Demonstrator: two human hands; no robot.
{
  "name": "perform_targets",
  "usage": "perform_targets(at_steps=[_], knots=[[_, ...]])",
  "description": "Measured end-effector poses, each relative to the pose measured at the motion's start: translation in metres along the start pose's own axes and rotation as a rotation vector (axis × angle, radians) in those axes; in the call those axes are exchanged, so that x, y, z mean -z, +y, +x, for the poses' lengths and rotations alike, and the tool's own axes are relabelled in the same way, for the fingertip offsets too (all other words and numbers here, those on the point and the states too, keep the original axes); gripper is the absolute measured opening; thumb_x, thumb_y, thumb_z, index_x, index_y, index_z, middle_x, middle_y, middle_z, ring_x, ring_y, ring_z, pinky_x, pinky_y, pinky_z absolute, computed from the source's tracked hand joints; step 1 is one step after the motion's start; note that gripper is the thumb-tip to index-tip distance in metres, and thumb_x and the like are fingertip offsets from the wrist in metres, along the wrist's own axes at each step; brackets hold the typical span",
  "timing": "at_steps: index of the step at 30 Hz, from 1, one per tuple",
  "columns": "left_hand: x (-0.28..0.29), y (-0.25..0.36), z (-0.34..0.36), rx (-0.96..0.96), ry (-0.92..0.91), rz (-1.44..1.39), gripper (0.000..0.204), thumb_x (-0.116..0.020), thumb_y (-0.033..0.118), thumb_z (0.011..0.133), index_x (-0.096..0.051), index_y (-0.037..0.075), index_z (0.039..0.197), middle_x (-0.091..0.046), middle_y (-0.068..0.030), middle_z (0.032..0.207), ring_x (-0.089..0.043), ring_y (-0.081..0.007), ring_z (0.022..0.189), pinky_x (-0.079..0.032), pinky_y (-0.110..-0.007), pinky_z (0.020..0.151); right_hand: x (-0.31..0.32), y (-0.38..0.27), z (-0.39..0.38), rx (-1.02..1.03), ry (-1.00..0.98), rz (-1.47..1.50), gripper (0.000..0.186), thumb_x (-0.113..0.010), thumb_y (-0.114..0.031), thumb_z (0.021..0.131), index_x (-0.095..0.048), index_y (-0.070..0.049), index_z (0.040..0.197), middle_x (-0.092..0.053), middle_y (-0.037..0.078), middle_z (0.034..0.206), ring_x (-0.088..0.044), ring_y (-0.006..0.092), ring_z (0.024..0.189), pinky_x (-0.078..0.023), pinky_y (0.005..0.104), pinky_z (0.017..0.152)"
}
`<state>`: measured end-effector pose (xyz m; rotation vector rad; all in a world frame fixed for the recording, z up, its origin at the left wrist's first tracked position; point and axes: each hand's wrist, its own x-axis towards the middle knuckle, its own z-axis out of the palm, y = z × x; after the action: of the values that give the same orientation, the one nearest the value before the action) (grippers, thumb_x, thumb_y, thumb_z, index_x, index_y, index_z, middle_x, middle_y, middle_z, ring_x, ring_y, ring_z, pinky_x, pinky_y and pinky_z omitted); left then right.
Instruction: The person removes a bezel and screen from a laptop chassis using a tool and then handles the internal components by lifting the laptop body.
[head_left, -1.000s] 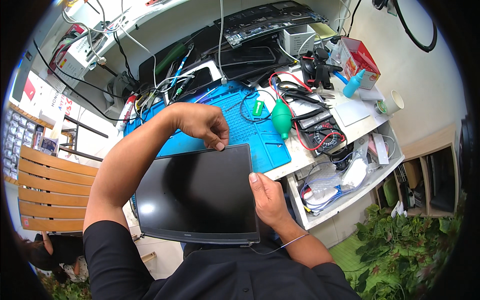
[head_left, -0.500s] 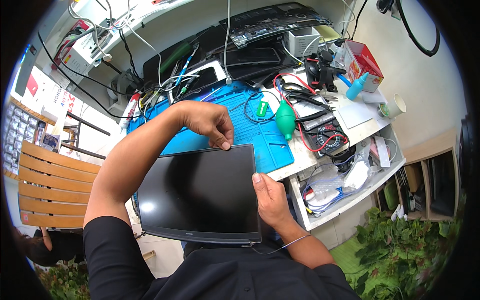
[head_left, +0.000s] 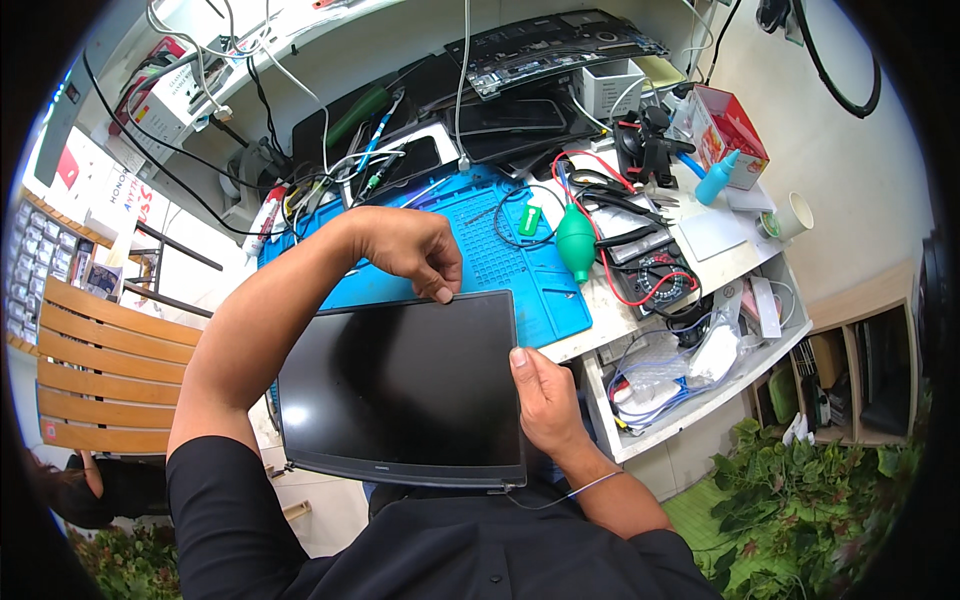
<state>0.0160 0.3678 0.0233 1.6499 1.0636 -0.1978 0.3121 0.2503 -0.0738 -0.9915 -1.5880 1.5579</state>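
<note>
A laptop screen panel with a black display and thin dark bezel lies tilted between my body and the bench. My left hand reaches over its far edge, thumb and fingers pinched at the bezel near the far right corner. My right hand grips the right edge, thumb on the front and fingers hidden behind. A short thin cable hangs from the hinge at the near right corner. Just beyond the panel lies a blue silicone repair mat, partly covered by my left forearm.
On the bench stand a green air blower, black pliers, a multimeter with red leads, and a light-blue bottle. An open drawer with cables juts out at right. A wooden chair is at left; a person sits behind it.
The view has shifted slightly, so the bench things sit a little further right. My left fingers have slid a little leftward along the far bezel; my right hand keeps its grip.
</note>
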Motion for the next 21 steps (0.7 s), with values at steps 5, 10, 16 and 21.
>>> perform_targets(at_steps=[5,10,16,21], knots=[[-0.003,0.007,0.004,0.024,0.043,-0.032,0.026,-0.084,0.023,0.097,-0.081,0.000,0.109,-0.080,-0.0055,0.090,-0.074,-0.0136,0.082,-0.060,-0.031,0.078,0.000,0.001,0.001,-0.003,0.004,0.006,0.046,-0.051,-0.031,0.118,-0.053,-0.001,0.083,-0.040,-0.003,0.070,-0.035,0.0061,0.071,-0.033,0.0316,0.059],[-0.004,0.003,0.008,-0.020,0.044,-0.021,0.025,-0.083,0.024,0.098,-0.081,0.000,0.107,-0.080,-0.0049,0.089,-0.073,-0.0135,0.081,-0.060,-0.031,0.078,0.000,-0.002,0.001,-0.013,0.002,-0.001,0.047,-0.051,-0.031,0.118,-0.052,0.000,0.083,-0.039,-0.002,0.069,-0.035,0.0064,0.070,-0.033,0.0319,0.059],[0.000,0.005,0.013,-0.044,0.004,-0.005,0.025,-0.082,0.024,0.098,-0.081,0.000,0.104,-0.079,-0.0046,0.089,-0.073,-0.0137,0.080,-0.059,-0.031,0.077,0.001,-0.001,0.001,-0.011,0.001,-0.014,0.047,-0.051,-0.031,0.118,-0.052,0.000,0.083,-0.039,-0.002,0.069,-0.035,0.0066,0.070,-0.033,0.0322,0.059],[0.001,0.005,0.012,-0.037,-0.006,-0.024,0.024,-0.082,0.023,0.097,-0.081,0.000,0.105,-0.079,-0.0048,0.089,-0.073,-0.0139,0.081,-0.060,-0.032,0.078,0.000,0.001,0.002,0.027,0.009,-0.020,0.046,-0.051,-0.030,0.118,-0.053,0.001,0.084,-0.040,0.006,0.064,-0.035,0.0113,0.064,-0.035,0.0363,0.057]])
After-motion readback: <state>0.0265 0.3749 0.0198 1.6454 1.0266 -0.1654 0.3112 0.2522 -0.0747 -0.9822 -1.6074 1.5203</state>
